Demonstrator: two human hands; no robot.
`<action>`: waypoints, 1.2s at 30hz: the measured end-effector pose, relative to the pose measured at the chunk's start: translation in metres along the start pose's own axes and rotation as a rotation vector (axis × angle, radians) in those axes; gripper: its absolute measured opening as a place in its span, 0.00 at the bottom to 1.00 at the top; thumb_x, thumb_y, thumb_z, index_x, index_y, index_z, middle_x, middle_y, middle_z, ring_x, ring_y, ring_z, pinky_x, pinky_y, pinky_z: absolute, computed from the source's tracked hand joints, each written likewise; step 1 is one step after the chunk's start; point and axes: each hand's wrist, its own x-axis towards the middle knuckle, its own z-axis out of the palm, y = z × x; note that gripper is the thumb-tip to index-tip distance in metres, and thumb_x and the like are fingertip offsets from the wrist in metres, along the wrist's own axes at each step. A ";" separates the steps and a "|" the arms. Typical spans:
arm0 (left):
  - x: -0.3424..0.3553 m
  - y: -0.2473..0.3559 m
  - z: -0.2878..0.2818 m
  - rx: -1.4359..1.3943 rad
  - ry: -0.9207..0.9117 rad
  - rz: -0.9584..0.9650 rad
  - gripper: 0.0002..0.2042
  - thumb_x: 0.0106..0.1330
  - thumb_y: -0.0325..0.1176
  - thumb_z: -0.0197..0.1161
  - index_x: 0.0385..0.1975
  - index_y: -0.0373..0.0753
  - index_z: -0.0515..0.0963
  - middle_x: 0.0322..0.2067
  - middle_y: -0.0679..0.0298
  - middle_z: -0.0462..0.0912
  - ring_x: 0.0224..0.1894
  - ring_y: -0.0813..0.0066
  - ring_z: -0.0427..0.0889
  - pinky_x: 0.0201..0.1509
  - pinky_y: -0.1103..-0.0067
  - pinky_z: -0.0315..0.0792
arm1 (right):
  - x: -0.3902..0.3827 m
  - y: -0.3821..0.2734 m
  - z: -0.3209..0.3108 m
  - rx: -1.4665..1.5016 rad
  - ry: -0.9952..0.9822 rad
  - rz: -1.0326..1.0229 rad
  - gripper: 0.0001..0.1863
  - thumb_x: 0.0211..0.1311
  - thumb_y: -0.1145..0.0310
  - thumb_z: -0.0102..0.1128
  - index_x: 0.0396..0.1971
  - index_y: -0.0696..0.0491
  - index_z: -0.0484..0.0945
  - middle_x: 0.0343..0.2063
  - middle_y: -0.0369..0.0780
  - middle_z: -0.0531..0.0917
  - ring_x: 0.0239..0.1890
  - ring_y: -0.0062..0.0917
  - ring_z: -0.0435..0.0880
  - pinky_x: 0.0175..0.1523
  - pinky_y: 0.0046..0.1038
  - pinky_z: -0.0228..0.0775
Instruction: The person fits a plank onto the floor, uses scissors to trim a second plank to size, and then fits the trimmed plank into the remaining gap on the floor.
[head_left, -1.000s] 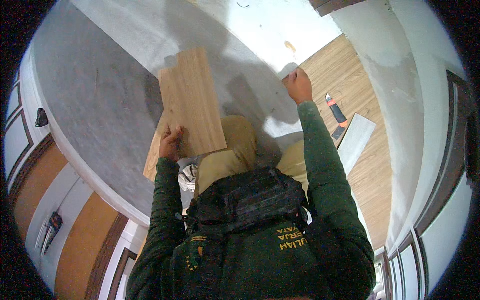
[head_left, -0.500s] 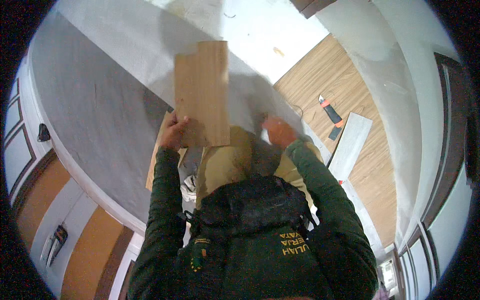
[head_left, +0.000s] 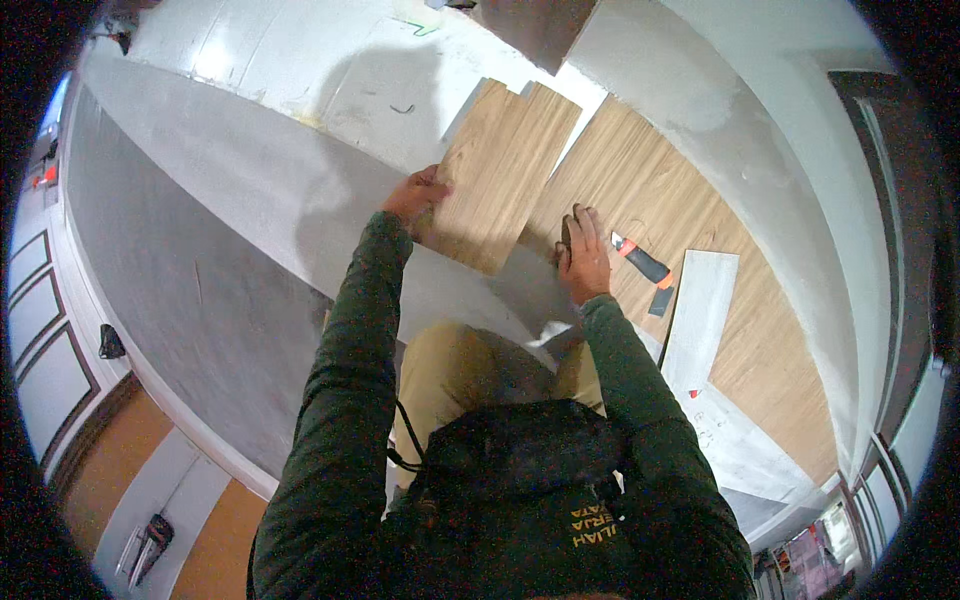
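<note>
My left hand (head_left: 415,197) grips the left edge of a light-brown wood-look floor plank (head_left: 500,170), thumb on top. The plank has a stepped far end and lies tilted beside the laid wood-look flooring (head_left: 615,150). A narrow wedge of white floor shows between them toward the far end. My right hand (head_left: 587,260) rests on the near-left edge of the laid flooring, fingers stretched out. Just right of it lies a utility knife (head_left: 645,263) with an orange and black handle and its blade showing. A small dark piece (head_left: 660,300) sits at the knife's near end.
A pale grey strip (head_left: 705,310) lies on the flooring at the right. Near my knees is a white scrap (head_left: 550,332). Grey sheeting (head_left: 200,220) covers the floor at the left. A dark brown object (head_left: 535,30) stands at the far edge, and a wall curves along the right.
My left hand has carried the plank forward and right, from above my knee to beside the laid flooring. My right hand has moved onto that flooring's edge. The view has shifted.
</note>
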 end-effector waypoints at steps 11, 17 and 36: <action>0.044 -0.009 -0.007 0.073 -0.022 -0.008 0.23 0.63 0.25 0.63 0.60 0.33 0.74 0.50 0.62 0.83 0.49 0.72 0.81 0.59 0.72 0.72 | -0.002 -0.001 0.010 0.001 0.004 -0.002 0.28 0.54 0.72 0.61 0.57 0.58 0.70 0.64 0.50 0.68 0.69 0.52 0.63 0.71 0.49 0.57; 0.051 -0.018 -0.019 0.029 -0.087 0.044 0.24 0.64 0.28 0.66 0.61 0.33 0.73 0.50 0.62 0.83 0.50 0.72 0.81 0.59 0.72 0.72 | 0.001 -0.004 0.008 0.019 0.014 -0.009 0.27 0.54 0.72 0.61 0.56 0.59 0.71 0.64 0.50 0.69 0.67 0.52 0.64 0.71 0.50 0.58; 0.067 -0.018 -0.003 0.074 -0.033 0.061 0.26 0.61 0.32 0.69 0.59 0.28 0.73 0.47 0.60 0.84 0.47 0.72 0.81 0.56 0.72 0.72 | -0.003 0.006 0.013 -0.034 0.058 -0.033 0.28 0.51 0.74 0.62 0.56 0.57 0.73 0.63 0.48 0.70 0.67 0.51 0.65 0.70 0.49 0.59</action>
